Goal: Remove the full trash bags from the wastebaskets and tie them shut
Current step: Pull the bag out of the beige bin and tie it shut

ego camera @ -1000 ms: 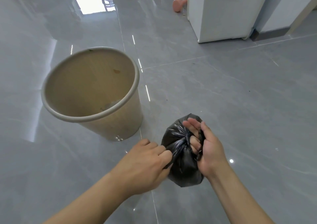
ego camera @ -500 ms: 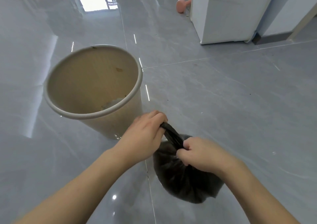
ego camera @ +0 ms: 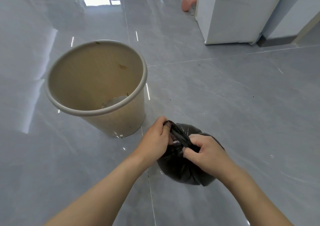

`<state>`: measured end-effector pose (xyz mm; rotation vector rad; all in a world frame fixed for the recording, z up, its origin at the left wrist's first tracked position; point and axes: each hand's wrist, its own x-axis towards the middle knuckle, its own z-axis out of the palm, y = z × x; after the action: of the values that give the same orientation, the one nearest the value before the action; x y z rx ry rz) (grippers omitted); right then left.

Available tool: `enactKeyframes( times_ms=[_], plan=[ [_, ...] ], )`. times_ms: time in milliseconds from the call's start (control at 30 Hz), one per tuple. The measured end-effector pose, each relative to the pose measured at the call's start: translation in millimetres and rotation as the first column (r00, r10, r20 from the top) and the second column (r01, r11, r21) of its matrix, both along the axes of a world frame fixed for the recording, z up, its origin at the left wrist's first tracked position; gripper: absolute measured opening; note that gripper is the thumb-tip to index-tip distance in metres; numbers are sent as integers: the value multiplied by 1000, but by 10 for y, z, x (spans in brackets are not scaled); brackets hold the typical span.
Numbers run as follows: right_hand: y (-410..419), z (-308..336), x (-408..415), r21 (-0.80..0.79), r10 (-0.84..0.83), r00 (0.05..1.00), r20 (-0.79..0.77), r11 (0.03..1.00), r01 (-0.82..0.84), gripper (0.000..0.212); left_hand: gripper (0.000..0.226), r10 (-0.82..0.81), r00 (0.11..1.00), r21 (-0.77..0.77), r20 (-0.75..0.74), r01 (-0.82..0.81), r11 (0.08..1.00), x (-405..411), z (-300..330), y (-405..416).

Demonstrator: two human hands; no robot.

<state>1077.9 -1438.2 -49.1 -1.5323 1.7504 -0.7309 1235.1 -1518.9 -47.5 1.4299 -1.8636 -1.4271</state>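
Low in the middle of the floor [ego camera: 225, 96], I see both hands working at the neck of the black trash bag [ego camera: 181, 170]. The fingers [ego camera: 165, 121] of the left hand [ego camera: 155, 139] are curled tight and pinch the upper end of the twisted black plastic, which comes out just under the knuckles. The right hand [ego camera: 206, 151] grips the same twisted strip lower down, its fingers folded around the plastic close to the bag's body. Between the two hands the strip runs as a short, tight, slanted cord. Both forearms come in from the lower edge of the view, and they are bare.

The bag itself is a small, rounded bundle. It sits under and between the hands, partly hidden by the right wrist. I cannot tell if it rests on the floor or hangs just above it. A tile joint of the floor passes below the left forearm.

The beige wastebasket [ego camera: 97, 111] stands upright just beside the bag, to its left and farther from me. It has no liner, and some pale scraps lie at its bottom. A few stains show on the inner wall.

Toward the far right corner of the floor stands a white cabinet [ego camera: 230, 14]. A pink object [ego camera: 187, 4] lies next to its left side. A bright reflection of a window shines on the glossy grey tiles at the far edge.
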Motion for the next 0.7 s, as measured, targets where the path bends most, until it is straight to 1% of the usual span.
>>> enactKeyframes(
  times_ms=[33, 100, 133, 167, 233, 267, 333, 400, 467, 567, 700],
  plan=[
    [7, -31, 16, -62, -53, 999, -12, 997, 52, 29, 24, 5, 1000, 11, 12, -5, 1000, -6, -8, -14],
    [34, -71, 48, -179, -131, 990, -50, 977, 120, 19, 26, 10, 1000, 38, 20, -10, 999, -2, -38, -37],
    [54, -84, 56, -228, -159, 980, -117, 965, 130, 13, 27, 8, 1000, 51, 26, -10, 999, 7, -55, -47],
    [77, -95, 59, -272, -188, 956, -225, 954, 124, 10, 28, 3, 999, 65, 36, -6, 998, 17, -69, -52],
    [109, -123, 49, -342, -236, 856, -459, 937, 75, 14, 27, -10, 999, 133, 39, 5, 991, 40, -97, -48],
    [118, -141, 40, -367, -246, 805, -540, 929, 38, 17, 26, -10, 1000, 187, 13, 8, 982, 49, -100, -37],
    [120, -173, 25, -372, -237, 734, -636, 928, -22, 25, 23, -8, 998, 294, -56, 24, 956, 40, -75, -15],
    [103, -192, -14, -340, -234, 697, -678, 940, -16, 30, 21, -17, 996, 367, -84, 47, 929, 13, -41, -4],
    [97, -197, -73, -335, -244, 680, -691, 942, -3, 26, 20, -17, 996, 398, -85, 50, 916, -12, -19, 0],
    [121, -194, -125, -400, -240, 716, -656, 915, -59, 19, 20, -23, 997, 396, -75, 51, 917, -38, -13, 17],
    [174, -190, -121, -514, -189, 776, -602, 835, -196, 24, 21, -10, 997, 431, -83, 45, 901, -46, -47, 31]
  ],
)
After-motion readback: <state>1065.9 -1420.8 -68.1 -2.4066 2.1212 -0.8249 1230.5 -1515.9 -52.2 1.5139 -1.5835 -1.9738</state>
